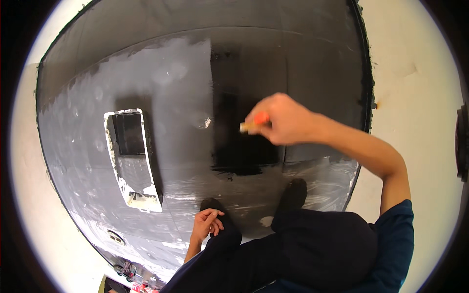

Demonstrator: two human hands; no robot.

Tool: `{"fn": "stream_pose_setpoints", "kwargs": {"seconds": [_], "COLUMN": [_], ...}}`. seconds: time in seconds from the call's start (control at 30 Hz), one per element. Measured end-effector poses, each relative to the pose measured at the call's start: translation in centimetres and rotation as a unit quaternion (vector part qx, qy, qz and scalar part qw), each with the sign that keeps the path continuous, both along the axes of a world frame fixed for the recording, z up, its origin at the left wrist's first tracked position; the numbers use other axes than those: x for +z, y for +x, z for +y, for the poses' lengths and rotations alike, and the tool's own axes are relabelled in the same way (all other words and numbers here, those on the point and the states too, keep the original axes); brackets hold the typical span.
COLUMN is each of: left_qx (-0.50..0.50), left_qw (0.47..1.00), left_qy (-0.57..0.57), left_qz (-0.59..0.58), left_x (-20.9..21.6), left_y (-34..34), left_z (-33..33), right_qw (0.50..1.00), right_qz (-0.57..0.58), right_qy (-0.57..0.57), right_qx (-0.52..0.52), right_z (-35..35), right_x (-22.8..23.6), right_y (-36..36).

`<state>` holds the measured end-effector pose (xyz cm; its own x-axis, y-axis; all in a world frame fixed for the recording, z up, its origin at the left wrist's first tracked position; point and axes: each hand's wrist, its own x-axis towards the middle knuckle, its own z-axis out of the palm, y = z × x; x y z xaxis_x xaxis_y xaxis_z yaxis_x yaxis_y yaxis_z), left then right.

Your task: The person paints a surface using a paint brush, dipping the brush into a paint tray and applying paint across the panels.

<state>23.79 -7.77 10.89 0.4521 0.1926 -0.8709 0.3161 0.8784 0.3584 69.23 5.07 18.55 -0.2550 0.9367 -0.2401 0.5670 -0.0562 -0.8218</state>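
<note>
Right hand raised against the dark wall panel, fingers clenched around a brush with an orange handle, its tip at the edge of the fresh black painted patch beside the greyer, streaked area. Left hand low by the knee, fingers loosely curled, grasping nothing. A rectangular white-edged cut-out sits in the panel, well left of the brush

Right hand raised against the wall panel, gripping a brush handle that points left. Rectangular cutout sits in the panel, well left of that hand. Left hand rests low on the knee, below and between cutout and brush. 2 shoes stand at the panel's foot.
</note>
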Motion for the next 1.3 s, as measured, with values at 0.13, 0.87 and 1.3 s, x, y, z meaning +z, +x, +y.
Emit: {"fn": "stream_pose_setpoints", "kwargs": {"seconds": [0.13,0.87,1.3], "left_qx": [0.010,0.008,0.007], "left_qw": [1.000,1.000,1.000], "left_qy": [-0.009,-0.012,-0.015], "left_qz": [-0.002,-0.023,-0.023], "left_x": [-0.1,0.2,0.6], "left_y": [-0.1,0.0,0.1], "left_z": [0.0,0.3,0.6], "right_qw": [0.989,0.974,0.990], "right_qz": [-0.102,-0.013,-0.016], "right_qy": [0.102,0.225,0.134], "right_qx": [-0.012,0.016,-0.052], "right_z": [6.6,-3.6,7.9], "right_x": [-2.5,-4.0,-4.2], "right_y": [3.6,-4.9,-0.5]}}
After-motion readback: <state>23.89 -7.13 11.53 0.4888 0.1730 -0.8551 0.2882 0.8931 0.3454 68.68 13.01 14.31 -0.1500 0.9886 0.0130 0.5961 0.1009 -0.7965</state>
